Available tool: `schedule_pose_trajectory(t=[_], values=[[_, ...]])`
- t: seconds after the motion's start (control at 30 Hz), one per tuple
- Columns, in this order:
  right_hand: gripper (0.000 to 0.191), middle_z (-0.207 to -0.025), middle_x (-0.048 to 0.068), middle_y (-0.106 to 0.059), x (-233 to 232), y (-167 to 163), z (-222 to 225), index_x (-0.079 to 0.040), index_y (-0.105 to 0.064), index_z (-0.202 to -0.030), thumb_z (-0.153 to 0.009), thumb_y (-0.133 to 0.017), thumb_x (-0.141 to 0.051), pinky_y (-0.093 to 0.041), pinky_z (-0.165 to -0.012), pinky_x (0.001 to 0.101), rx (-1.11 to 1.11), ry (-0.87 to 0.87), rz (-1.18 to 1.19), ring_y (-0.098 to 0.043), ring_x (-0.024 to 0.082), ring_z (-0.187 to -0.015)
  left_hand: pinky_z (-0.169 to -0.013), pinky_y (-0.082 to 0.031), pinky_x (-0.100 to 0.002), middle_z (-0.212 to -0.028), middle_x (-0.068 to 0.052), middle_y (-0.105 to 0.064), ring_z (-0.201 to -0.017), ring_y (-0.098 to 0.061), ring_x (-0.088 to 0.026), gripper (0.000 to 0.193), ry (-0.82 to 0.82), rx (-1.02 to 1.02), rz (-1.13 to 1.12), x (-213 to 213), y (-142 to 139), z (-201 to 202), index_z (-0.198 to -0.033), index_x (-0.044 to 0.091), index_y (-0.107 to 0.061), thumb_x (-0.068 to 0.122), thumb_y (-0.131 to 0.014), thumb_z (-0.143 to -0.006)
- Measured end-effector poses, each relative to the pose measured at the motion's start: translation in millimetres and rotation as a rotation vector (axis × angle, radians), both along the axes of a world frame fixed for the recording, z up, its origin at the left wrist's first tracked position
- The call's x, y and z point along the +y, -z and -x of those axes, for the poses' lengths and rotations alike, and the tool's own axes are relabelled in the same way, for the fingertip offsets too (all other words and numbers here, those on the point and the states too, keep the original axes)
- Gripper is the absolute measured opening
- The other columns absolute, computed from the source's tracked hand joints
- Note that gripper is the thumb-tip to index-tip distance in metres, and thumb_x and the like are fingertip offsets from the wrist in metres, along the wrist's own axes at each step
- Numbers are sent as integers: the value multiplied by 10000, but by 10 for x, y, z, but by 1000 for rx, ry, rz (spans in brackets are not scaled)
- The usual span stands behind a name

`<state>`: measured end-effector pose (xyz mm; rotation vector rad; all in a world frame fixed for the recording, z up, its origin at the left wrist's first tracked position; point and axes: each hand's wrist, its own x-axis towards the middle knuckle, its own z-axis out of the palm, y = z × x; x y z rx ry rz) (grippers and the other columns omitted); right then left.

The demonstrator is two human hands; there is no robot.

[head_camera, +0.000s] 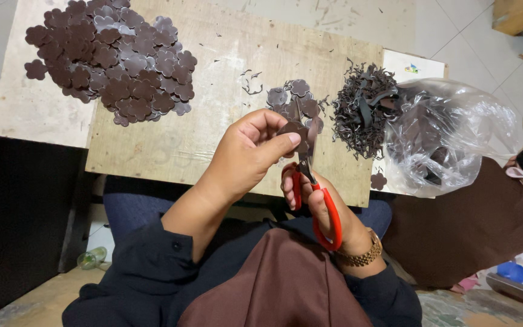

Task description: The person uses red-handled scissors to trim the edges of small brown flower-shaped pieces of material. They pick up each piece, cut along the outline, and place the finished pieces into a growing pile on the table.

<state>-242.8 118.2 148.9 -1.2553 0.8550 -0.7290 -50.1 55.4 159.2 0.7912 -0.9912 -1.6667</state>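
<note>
Two hands work above one wooden board (213,115): the left hand (249,154) pinches one brown flower-shaped cutout (292,129), while the right hand (328,209) grips one pair of red-handled scissors (319,200). On the board's far left sits one large pile of cutouts (113,57), too many to count; near its centre, one small pile (295,100); at its right edge, one heap of dark trimmings (364,109), one clear plastic bag (449,136) and one stray cutout (378,180).
</note>
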Motion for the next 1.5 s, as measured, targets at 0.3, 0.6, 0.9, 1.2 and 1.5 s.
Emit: schedule_pose_trajectory(t=[0.3,0.6,0.9,1.2,1.5], values=[[896,-1041,28,-511,39,-89,-60,-33,-508,-1293,-909,-443,-840,-426,-840,296,-118,-23,-63,-483,137,-929,-688,-545,-238,-870,-37,-709,-756,-649,-77,89,38,54,-87,9,31,19,-981,31,-632,53,-705,-936],[793,-1013,33,-507,24,-83,-35,-24,-523,-1190,-973,-443,-782,-430,-856,291,-94,-22,-24,-477,137,-923,-702,-539,-235,-866,-29,-703,-762,-638,-71,106,37,35,-89,23,62,14,-947,38,-619,53,-721,-923],[657,-874,6,-419,31,21,-107,-70,-476,-1026,-980,-514,-724,-380,-707,267,-222,77,-129,-394,117,-766,-772,-579,-258,-890,-48,-725,-813,-688,-101,90,25,42,-66,-2,87,30,-945,26,-633,47,-720,-929],[647,-847,-15,-402,11,96,-63,-86,-472,-988,-965,-537,-729,-350,-665,251,-244,48,-152,-365,101,-741,-658,-476,-219,-877,-7,-694,-787,-641,-71,64,-1,39,-73,-35,104,19,-960,55,-641,72,-701,-943],[608,-797,-33,-410,-24,97,-48,-94,-477,-934,-958,-581,-693,-330,-615,235,-207,61,-228,-361,87,-689,-654,-473,-211,-853,23,-683,-758,-589,-37,87,-27,-8,-74,-35,63,-38,-932,91,-633,109,-718,-930]])
